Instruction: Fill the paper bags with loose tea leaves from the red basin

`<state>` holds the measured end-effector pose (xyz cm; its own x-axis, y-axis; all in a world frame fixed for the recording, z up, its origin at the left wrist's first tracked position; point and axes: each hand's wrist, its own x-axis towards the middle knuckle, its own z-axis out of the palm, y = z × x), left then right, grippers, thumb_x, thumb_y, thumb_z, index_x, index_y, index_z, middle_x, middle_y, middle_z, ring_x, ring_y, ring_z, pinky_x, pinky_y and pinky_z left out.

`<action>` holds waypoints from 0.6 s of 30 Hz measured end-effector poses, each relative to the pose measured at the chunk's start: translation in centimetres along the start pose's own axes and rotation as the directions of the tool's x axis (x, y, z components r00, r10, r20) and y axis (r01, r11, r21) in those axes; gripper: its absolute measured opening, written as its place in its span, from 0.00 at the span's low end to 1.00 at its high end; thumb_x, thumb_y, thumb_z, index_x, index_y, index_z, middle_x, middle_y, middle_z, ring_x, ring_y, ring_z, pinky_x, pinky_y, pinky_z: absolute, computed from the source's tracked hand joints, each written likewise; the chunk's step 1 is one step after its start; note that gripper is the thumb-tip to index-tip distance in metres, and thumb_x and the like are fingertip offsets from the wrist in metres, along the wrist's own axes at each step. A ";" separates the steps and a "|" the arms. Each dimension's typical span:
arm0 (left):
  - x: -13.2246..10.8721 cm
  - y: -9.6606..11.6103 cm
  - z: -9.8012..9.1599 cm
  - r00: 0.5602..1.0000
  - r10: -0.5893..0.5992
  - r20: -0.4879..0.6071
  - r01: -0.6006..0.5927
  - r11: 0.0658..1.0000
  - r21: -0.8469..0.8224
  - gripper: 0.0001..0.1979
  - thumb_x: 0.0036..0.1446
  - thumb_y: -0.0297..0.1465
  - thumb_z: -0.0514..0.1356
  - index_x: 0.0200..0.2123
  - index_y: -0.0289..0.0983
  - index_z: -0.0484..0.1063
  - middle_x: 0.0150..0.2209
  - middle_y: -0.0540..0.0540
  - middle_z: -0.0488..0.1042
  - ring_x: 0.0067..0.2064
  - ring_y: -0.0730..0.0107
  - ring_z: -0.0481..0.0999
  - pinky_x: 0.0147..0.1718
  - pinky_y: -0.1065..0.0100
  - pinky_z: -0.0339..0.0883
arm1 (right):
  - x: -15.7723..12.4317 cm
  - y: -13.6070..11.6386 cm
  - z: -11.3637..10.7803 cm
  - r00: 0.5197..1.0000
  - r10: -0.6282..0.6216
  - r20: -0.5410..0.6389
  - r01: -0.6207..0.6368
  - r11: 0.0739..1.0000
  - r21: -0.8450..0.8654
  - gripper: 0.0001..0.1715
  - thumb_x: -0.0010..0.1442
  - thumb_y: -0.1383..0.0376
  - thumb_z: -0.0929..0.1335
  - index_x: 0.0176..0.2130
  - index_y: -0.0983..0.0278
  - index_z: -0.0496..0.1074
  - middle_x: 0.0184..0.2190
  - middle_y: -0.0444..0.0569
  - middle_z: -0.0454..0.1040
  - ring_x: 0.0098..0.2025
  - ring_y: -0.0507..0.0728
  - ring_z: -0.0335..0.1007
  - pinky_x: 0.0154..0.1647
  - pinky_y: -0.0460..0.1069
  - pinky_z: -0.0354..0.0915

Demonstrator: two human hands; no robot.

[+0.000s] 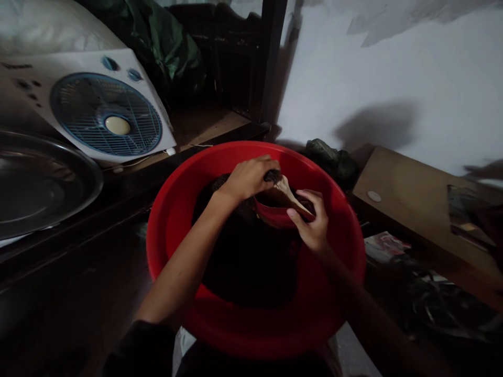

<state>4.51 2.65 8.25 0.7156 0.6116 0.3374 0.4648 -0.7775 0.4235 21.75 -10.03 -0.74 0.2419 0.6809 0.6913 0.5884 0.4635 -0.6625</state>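
Observation:
A wide red basin [173, 209] stands before me with a heap of dark loose material [251, 262] in it; its kind is too dark to make out. Over the heap, my left hand [251, 178] is closed around a dark clump [272, 175], at the mouth of a small red pouch [277, 215] with a pale cream inner edge. From the other side my right hand [314, 222] grips the pouch's rim, thumb in front and fingers behind. The pouch is tilted, its mouth spread apart. Its inside is in shadow.
A white box fan [113, 110] and a shiny metal bowl [47, 183] stand on a dark ledge at left. To the right is a brown board or box [408, 204] by the pale wall [393, 78]. Dark crumpled bags [330, 157] lie behind the basin.

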 end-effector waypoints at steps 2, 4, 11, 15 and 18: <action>0.7 0.7 0.5 0.979 0.079 0.185 -0.072 0.997 -0.042 0.10 0.52 0.26 0.64 0.39 0.41 0.77 0.40 0.47 0.76 0.43 0.63 0.77 0.45 0.64 0.69 | 0.0 0.1 -0.1 1.000 -0.011 0.000 0.011 1.000 0.010 0.20 0.59 0.59 0.72 0.51 0.57 0.70 0.47 0.51 0.70 0.49 0.61 0.70 0.48 0.57 0.70; 0.8 1.1 0.9 0.960 0.143 0.240 -0.108 0.982 -0.152 0.09 0.53 0.26 0.65 0.39 0.41 0.78 0.41 0.48 0.77 0.43 0.65 0.77 0.45 0.65 0.69 | 0.0 0.2 -0.1 1.000 -0.013 0.000 0.013 1.000 0.019 0.18 0.61 0.59 0.70 0.51 0.57 0.71 0.46 0.51 0.71 0.49 0.61 0.70 0.50 0.58 0.70; -2.2 -2.8 1.6 0.882 -0.283 -0.378 0.103 0.897 -0.431 0.11 0.66 0.35 0.53 0.45 0.40 0.74 0.45 0.46 0.78 0.47 0.69 0.77 0.49 0.66 0.71 | 0.0 0.5 -0.1 1.000 -0.018 -0.005 0.018 1.000 0.008 0.16 0.62 0.57 0.69 0.49 0.58 0.72 0.45 0.51 0.73 0.50 0.61 0.70 0.52 0.58 0.69; -5.3 -6.3 6.7 0.732 -0.659 0.173 0.665 0.746 0.031 0.18 0.67 0.33 0.48 0.57 0.42 0.68 0.55 0.41 0.74 0.56 0.61 0.74 0.54 0.60 0.68 | 0.0 0.6 0.0 1.000 -0.011 -0.004 0.011 0.999 0.035 0.16 0.62 0.59 0.70 0.49 0.58 0.73 0.46 0.51 0.72 0.50 0.60 0.70 0.53 0.58 0.69; -8.3 -6.1 11.9 0.634 -0.641 0.433 0.657 0.741 0.136 0.26 0.56 0.40 0.63 0.58 0.42 0.68 0.60 0.37 0.69 0.60 0.46 0.71 0.56 0.50 0.67 | -0.1 0.6 0.1 1.000 0.007 0.000 -0.007 1.000 0.028 0.16 0.62 0.58 0.69 0.49 0.58 0.73 0.46 0.51 0.72 0.50 0.60 0.70 0.53 0.58 0.69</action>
<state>1.97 0.57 -7.17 0.3810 0.8229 -0.4214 0.8858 -0.1942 0.4216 21.99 -9.72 -1.21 0.2460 0.6840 0.6868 0.5647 0.4747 -0.6751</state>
